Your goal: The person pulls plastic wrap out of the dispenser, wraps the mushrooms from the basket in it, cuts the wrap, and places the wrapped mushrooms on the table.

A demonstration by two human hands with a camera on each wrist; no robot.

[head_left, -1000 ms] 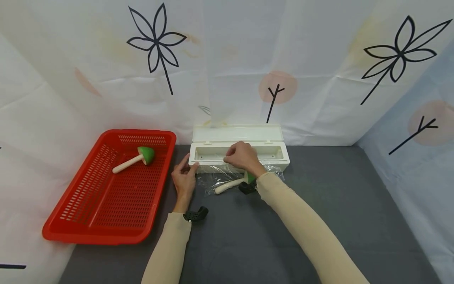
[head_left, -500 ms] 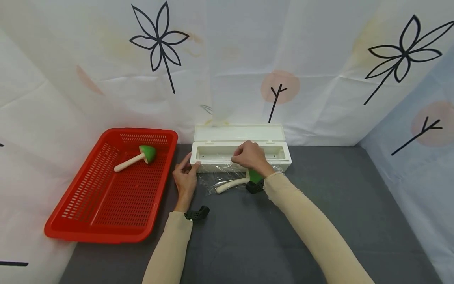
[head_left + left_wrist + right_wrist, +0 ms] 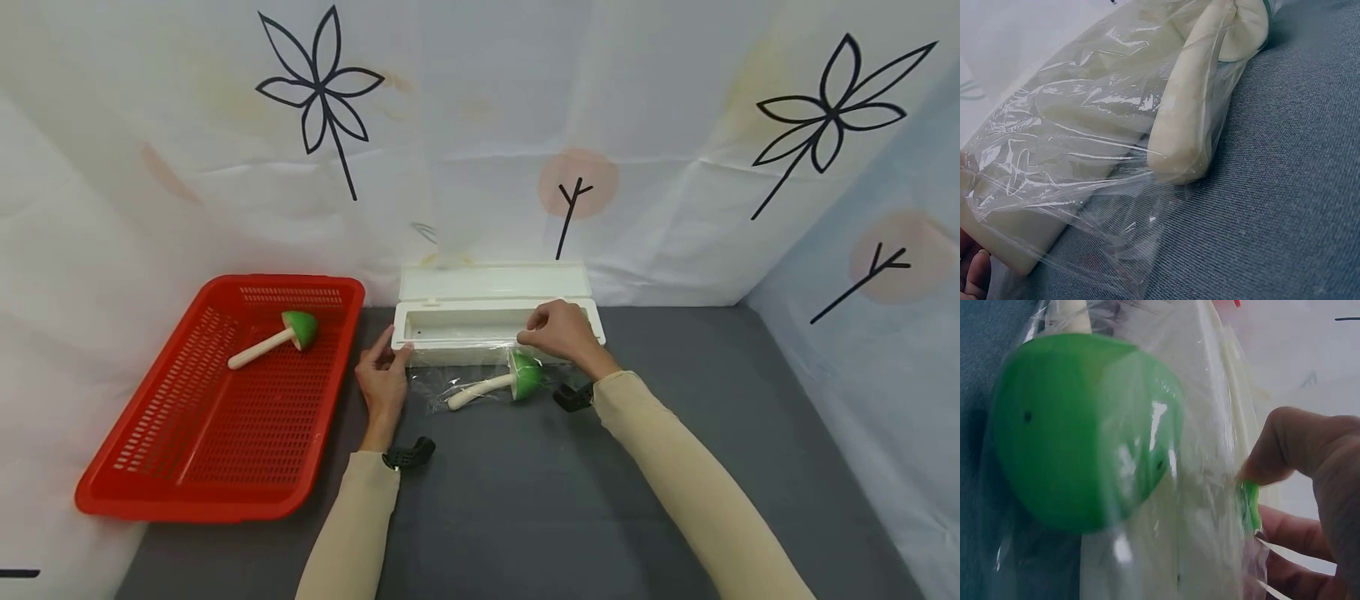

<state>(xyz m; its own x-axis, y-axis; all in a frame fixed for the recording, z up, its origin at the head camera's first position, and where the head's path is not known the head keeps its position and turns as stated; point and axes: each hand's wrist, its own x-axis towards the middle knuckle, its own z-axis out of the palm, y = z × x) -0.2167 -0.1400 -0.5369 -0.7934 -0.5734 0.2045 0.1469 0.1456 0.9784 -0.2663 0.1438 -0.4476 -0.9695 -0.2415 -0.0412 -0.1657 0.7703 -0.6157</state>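
A long white cling film dispenser [image 3: 400, 321] stands against the back wall, its lid [image 3: 495, 282] tipped back. Clear film [image 3: 431, 379] hangs from its front edge, wrapped over a toy mushroom with a green cap [image 3: 527, 375] and cream stem [image 3: 1182, 119]. Whether film also runs underneath cannot be told. At the dispenser's left end my left hand [image 3: 382, 383] grips the corner, thumb in front. Toward the right end, my right hand [image 3: 562, 333] pinches a small green slider [image 3: 1249, 505] on the front edge, seen in the right wrist view.
On the left sits a red perforated basket [image 3: 315, 450] holding another green-capped toy mushroom [image 3: 300, 330]. Dark grey cloth [image 3: 510, 500] covers the table. A white patterned curtain [image 3: 480, 192] rises directly behind the dispenser.
My right hand has slid rightward along the dispenser's front edge, uncovering more of the wrapped mushroom's green cap. My left hand keeps its grip on the left corner.
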